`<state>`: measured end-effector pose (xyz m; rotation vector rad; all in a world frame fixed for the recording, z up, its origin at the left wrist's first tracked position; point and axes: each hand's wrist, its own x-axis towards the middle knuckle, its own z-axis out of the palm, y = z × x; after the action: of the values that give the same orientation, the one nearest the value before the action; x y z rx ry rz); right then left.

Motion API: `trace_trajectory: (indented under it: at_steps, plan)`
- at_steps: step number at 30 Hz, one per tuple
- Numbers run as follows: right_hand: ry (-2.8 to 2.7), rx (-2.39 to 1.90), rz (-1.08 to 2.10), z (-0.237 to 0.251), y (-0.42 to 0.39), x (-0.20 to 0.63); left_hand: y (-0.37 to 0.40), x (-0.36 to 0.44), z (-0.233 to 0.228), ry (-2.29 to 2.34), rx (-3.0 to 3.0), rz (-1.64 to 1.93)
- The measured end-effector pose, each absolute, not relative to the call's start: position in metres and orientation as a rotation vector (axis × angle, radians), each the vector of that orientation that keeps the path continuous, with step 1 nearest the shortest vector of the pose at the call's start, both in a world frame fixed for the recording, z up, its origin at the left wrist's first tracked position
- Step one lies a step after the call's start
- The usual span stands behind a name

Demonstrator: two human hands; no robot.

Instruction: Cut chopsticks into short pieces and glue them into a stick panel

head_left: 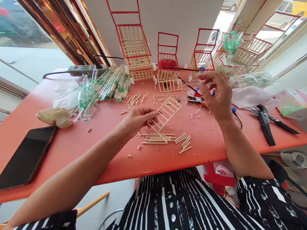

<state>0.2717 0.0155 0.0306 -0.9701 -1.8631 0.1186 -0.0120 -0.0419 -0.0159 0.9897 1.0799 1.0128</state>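
Observation:
My left hand (144, 117) is closed on a small ladder-like frame (169, 112) of thin wooden sticks, pinching its left end between thumb and fingers. The frame is tilted just over the red tabletop, with several rungs between two long rails. Below it lies a row of cut wooden sticks (158, 138), and shorter pieces (184, 142) sit to its right. My right hand (217, 94) is raised on the right, fingers loosely curled, thumb and index tips a little apart with nothing visible between them. Under it are orange-handled pliers (195, 99), partly hidden.
Red-edged stick carts (136, 48) stand along the back. Wrapped chopsticks (112, 83), a power strip (83, 69) and a phone (27, 155) are on the left. Black-handled scissors (266, 124) and a white cloth (251, 97) lie right. Wood scraps are scattered about; a black cord runs behind.

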Motion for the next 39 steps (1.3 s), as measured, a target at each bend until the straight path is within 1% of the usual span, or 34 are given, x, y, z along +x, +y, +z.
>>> trace_trajectory:
  at_steps: [4, 8, 13, 15, 20, 22, 24, 27, 30, 33, 36, 39]
  plan:
    - [-1.879, -1.033, 0.376, 0.023, 0.022, 0.268, -0.046, -0.01, -0.014, 1.113, 1.085, 0.997]
    - [-1.895, -1.051, 0.52, 0.023, 0.018, 0.264, -0.047, -0.007, -0.015, 1.136, 1.133, 0.992]
    - [-1.947, -1.081, 0.861, 0.023, 0.014, 0.262, -0.048, -0.006, -0.017, 1.125, 1.095, 0.984]
    - [-1.982, -1.09, 0.907, 0.02, 0.016, 0.263, -0.049, -0.006, -0.016, 1.08, 0.986, 0.948]
    - [-1.981, -1.142, 0.842, 0.015, 0.02, 0.264, -0.05, -0.003, -0.01, 0.905, 0.661, 0.839]
    - [-1.972, -1.131, 0.886, 0.015, 0.018, 0.262, -0.051, 0.0, -0.01, 0.818, 0.607, 0.819]
    - [-1.975, -1.104, 1.032, 0.015, 0.015, 0.257, -0.053, 0.003, -0.012, 0.74, 0.589, 0.814]
    - [-1.953, -1.056, 1.342, 0.012, 0.007, 0.244, -0.057, 0.007, -0.015, 0.673, 0.613, 0.817]
    - [-1.789, -0.973, 1.634, 0.003, 0.001, 0.229, -0.059, 0.009, -0.019, 0.644, 0.633, 0.797]
    - [-1.581, -0.912, 1.82, -0.005, -0.004, 0.217, -0.06, 0.01, -0.021, 0.641, 0.639, 0.769]
    - [-1.495, -0.898, 1.876, -0.009, -0.007, 0.212, -0.06, 0.01, -0.022, 0.659, 0.669, 0.741]
    - [-1.483, -0.907, 1.862, -0.009, -0.007, 0.212, -0.06, 0.013, -0.024, 0.712, 0.71, 0.754]
